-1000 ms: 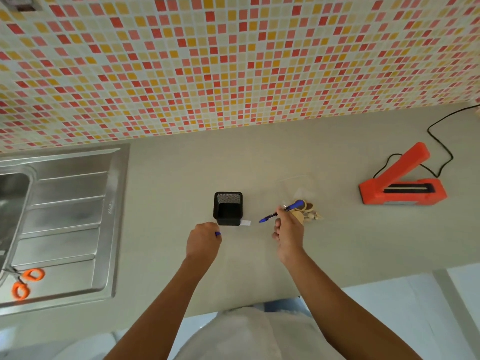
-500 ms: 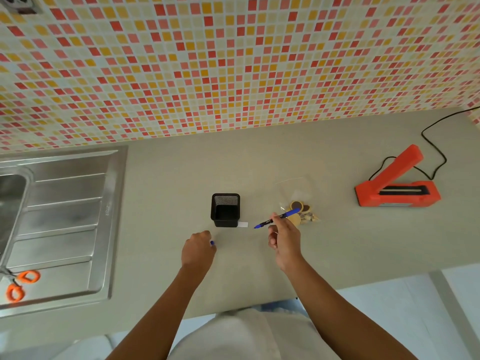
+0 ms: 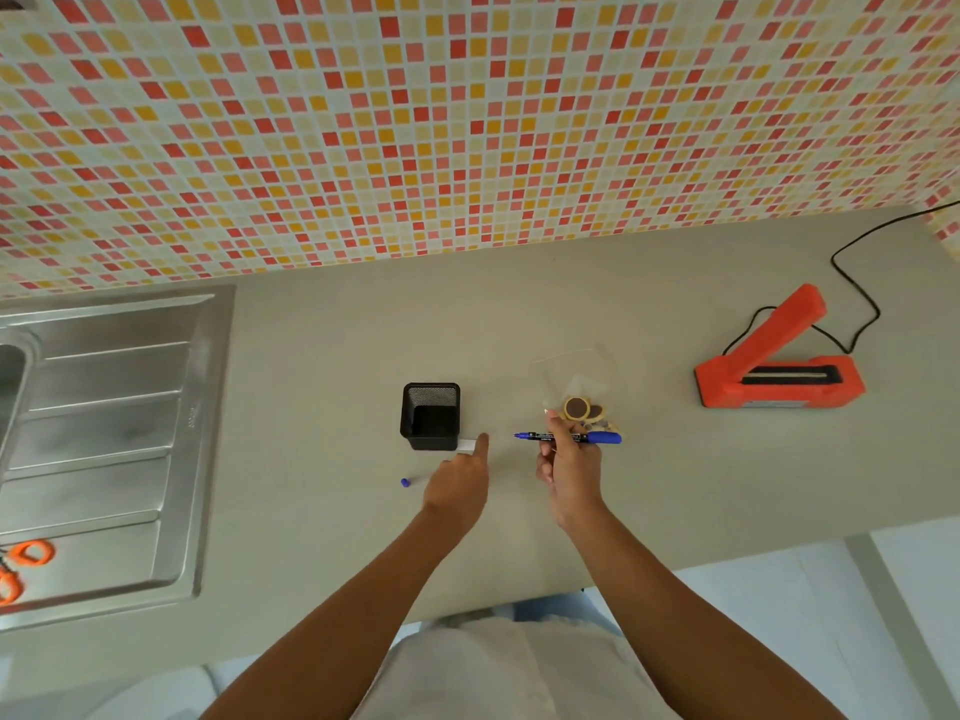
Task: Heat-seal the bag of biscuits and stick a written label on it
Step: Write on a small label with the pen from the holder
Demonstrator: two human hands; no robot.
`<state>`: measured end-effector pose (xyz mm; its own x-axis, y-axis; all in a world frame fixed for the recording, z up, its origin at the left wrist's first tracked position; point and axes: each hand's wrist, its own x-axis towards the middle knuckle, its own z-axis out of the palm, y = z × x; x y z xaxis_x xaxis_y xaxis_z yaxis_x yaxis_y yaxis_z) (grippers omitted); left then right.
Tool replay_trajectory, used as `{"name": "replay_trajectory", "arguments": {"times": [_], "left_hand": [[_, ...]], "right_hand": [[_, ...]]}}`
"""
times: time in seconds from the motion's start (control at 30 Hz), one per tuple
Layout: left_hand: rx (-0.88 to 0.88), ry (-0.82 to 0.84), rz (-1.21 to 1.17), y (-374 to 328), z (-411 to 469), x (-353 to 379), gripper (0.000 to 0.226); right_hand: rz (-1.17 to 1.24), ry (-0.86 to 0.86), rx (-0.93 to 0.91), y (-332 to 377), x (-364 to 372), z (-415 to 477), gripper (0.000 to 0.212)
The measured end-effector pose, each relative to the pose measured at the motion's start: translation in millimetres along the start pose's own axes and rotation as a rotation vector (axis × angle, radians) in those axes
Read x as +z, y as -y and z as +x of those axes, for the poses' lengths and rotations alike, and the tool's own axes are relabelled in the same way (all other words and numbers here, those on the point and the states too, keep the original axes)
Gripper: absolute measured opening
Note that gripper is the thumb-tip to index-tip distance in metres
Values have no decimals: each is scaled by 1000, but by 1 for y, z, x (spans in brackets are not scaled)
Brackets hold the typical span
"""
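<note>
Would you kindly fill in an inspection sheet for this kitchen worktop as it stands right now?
Surface: grey worktop, with a steel sink drainer at its left end.
Job's things: clear bag of biscuits lying flat; orange heat sealer to its right, apart from it, arm raised; white label beside the black mesh pot; blue marker uncapped.
Clutter: marker cap loose on the worktop; orange scissors on the drainer.
Hands: left hand has its index fingertip at the label; right hand grips the marker.
Cables: black cable runs from the sealer towards the wall.
Surroundings: mosaic tile wall.
</note>
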<state>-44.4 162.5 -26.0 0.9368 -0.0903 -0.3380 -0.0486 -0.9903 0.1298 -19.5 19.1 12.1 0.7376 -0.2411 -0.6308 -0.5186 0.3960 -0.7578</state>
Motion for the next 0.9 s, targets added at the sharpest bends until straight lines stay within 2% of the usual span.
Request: {"name": "replay_trajectory", "arguments": {"times": [0.1, 0.47, 0.7, 0.9], "left_hand": [[-35, 13, 30, -5, 12, 2, 55], [-140, 70, 25, -10, 21, -12, 25], [-151, 106, 82, -7, 26, -18, 29], [-179, 122, 64, -4, 28, -23, 32]], "right_hand": [[-9, -11, 10, 2, -4, 4, 27], [-44, 30, 44, 7, -5, 13, 30], [-64, 62, 27, 6, 2, 17, 28], [-108, 76, 6, 3, 6, 17, 38]]}}
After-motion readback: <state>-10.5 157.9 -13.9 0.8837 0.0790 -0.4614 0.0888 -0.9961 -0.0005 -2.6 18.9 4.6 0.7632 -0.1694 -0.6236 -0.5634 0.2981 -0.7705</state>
